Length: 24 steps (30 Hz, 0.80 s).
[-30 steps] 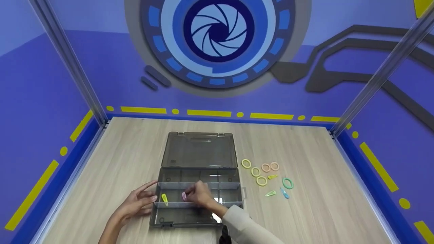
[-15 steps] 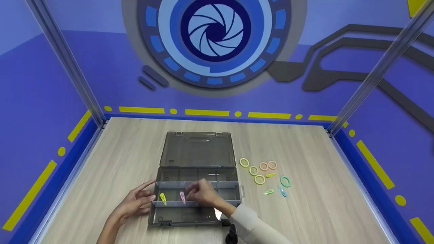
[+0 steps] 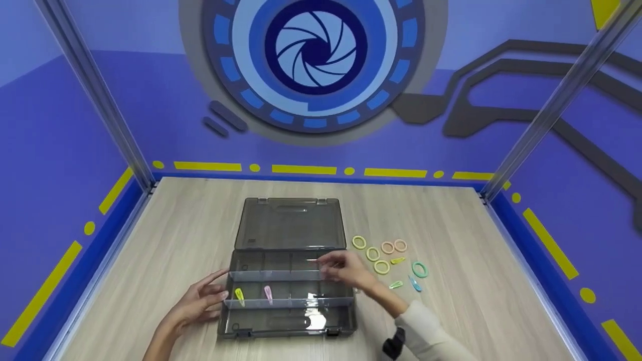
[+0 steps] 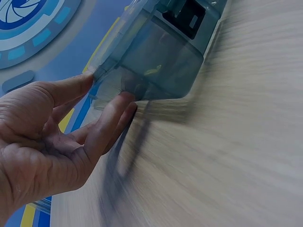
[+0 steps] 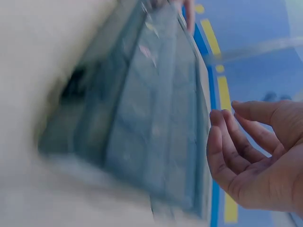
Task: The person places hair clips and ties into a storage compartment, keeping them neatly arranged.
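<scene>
In the head view a smoky clear compartment box (image 3: 286, 321) lies with its lid (image 3: 291, 225) folded back. A yellow hair clip (image 3: 239, 296) and a pink hair clip (image 3: 268, 293) lean in separate compartments of its middle row. My left hand (image 3: 198, 303) touches the box's left side with its fingertips; the left wrist view shows these fingers (image 4: 111, 116) against the outer wall. My right hand (image 3: 351, 271) hovers over the box's right side. Nothing shows between its parted thumb and fingers (image 5: 227, 142) in the right wrist view.
Right of the box lie several ring-shaped hair ties, among them a yellow one (image 3: 381, 266), a peach one (image 3: 387, 247) and a green one (image 3: 420, 269). Near them are a yellow clip (image 3: 397, 260), a green clip (image 3: 396, 285) and a blue clip (image 3: 415, 284). Walls enclose the table (image 3: 190, 225).
My right hand let go of the pink hair clip in the middle row, then moved right and away from it. My left hand stays at the box's left side.
</scene>
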Motion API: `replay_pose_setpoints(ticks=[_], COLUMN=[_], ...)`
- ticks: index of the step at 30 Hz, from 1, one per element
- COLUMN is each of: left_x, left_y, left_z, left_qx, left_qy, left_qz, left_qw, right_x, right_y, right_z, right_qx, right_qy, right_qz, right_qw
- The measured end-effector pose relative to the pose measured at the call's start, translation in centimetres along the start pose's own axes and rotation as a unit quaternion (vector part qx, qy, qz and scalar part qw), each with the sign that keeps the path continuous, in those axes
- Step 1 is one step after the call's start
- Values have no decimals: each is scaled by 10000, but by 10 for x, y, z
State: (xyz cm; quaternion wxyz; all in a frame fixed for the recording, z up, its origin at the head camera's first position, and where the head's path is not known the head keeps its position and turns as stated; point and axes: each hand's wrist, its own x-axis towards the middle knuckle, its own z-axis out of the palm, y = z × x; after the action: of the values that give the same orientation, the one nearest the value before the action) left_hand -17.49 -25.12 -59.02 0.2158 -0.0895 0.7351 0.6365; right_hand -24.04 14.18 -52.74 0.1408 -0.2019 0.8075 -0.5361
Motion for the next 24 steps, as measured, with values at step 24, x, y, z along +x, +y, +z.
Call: replay_pose_setpoints(ticks=[24], left_x=[-1], left_y=[-3], left_z=[-3], left_qx=[245], left_qy=[-225], left_qz=[278], left_qw=[9991], right_x=[-109], right_y=[106], right_z=[-187], right_qx=[-1179], right_qy=[456], right_qz=[360], right_qw=[9913])
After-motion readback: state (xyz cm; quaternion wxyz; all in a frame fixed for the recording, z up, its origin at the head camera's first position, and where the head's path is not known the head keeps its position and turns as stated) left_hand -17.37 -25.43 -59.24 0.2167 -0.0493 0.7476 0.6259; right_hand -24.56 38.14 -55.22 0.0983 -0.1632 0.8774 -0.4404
